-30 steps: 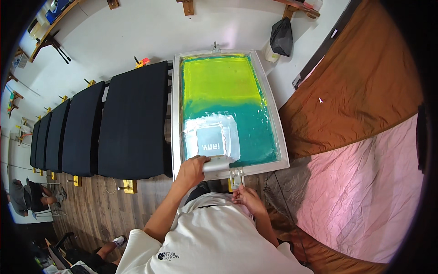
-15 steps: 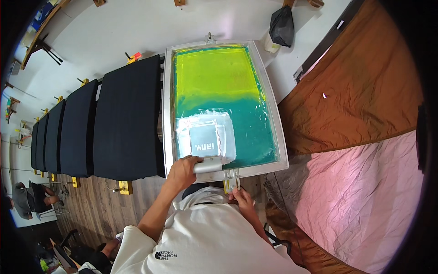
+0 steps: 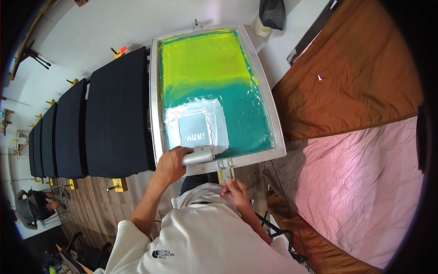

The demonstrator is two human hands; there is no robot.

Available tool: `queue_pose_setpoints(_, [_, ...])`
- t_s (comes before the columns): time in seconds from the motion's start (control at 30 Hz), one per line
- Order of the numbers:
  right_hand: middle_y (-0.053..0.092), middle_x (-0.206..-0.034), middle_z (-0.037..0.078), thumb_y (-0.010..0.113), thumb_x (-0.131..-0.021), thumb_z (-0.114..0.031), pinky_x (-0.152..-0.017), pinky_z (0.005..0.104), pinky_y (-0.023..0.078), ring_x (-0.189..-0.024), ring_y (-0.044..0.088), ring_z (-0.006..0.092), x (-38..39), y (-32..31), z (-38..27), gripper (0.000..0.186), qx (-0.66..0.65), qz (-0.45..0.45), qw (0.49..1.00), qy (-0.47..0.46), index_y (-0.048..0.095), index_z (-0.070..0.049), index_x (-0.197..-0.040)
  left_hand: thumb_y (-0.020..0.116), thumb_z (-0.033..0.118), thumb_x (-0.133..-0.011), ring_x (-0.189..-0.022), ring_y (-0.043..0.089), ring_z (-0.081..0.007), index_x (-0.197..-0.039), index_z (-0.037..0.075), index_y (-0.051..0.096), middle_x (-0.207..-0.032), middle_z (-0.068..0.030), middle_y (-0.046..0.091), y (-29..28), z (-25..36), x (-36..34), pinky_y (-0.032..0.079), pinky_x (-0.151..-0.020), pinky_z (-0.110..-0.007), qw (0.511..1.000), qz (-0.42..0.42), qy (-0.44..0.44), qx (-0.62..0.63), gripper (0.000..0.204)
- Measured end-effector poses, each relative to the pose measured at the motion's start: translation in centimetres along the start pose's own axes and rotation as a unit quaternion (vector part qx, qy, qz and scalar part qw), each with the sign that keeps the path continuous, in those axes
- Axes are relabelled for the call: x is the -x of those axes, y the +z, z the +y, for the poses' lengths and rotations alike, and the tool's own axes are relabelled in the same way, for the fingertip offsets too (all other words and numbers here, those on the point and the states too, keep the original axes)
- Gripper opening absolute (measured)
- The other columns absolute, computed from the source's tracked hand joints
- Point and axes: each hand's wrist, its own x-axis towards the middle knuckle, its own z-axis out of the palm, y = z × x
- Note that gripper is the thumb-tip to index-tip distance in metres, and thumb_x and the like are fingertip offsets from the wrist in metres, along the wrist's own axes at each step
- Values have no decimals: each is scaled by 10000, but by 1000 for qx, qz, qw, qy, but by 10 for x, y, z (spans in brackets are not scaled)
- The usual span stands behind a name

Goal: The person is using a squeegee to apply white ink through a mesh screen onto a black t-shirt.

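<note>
A screen-printing frame [image 3: 279, 145] with a pale metal rim lies before me, its mesh yellow-green at the far end and teal nearer me. White ink [image 3: 220, 133] rings a grey rectangle with light lettering at the near left of the mesh. My left hand [image 3: 171, 165] is closed round the left end of a silver squeegee [image 3: 199, 155], which rests by the near rim. At the middle of that rim juts a slotted metal bracket [image 3: 226, 171]. My right hand [image 3: 237, 192] has its fingertips pinched at the bracket's lower end.
Several boards covered in black fabric [image 3: 119, 114] run off to the left, with yellow wooden blocks [image 3: 119, 184] under their near ends. Brown and pink sheeting [image 3: 346, 82] hangs on the right. A black bag [image 3: 272, 13] is at the far wall. A person [image 3: 34, 205] sits far left.
My view has shifted, so the frame and boards sit slightly higher and further left. Both hands keep their places on the squeegee and the bracket.
</note>
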Motion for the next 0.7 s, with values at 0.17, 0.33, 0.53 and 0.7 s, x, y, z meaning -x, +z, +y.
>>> queue_pose_setpoints(0.17, [596,-697,35,534,-1015,-349,-616,253,467,-635,579,100,-1,0,4,377,40,10,998,-43,607,1,-897,628,-94,-705,-880,690,-364,-1094,29,700,-1009,-169,703,1,10,11,553,-799,-404,999,45,3,12,414])
queue_pose_setpoints(0.33, [588,-638,41,527,-1020,-326,-577,256,461,-577,574,101,2,2,5,387,53,32,995,-75,607,24,-875,635,-92,-714,-958,682,-358,-1101,27,694,-1100,-163,692,5,13,20,556,-849,-394,998,67,11,9,408])
queue_pose_setpoints(0.53, [581,-611,47,527,-1021,-323,-537,242,447,-551,571,98,5,13,1,396,46,57,992,-99,595,27,-847,624,-76,-703,-956,673,-349,-1111,25,678,-1084,-159,687,10,11,24,556,-835,-395,995,96,26,-1,423])
queue_pose_setpoints(0.7, [572,-579,45,543,-1014,-314,-522,243,435,-524,563,98,3,18,-2,389,88,86,985,-120,582,19,-817,635,-76,-699,-978,672,-342,-1123,30,677,-1115,-162,683,10,12,23,557,-847,-386,996,88,16,-10,440])
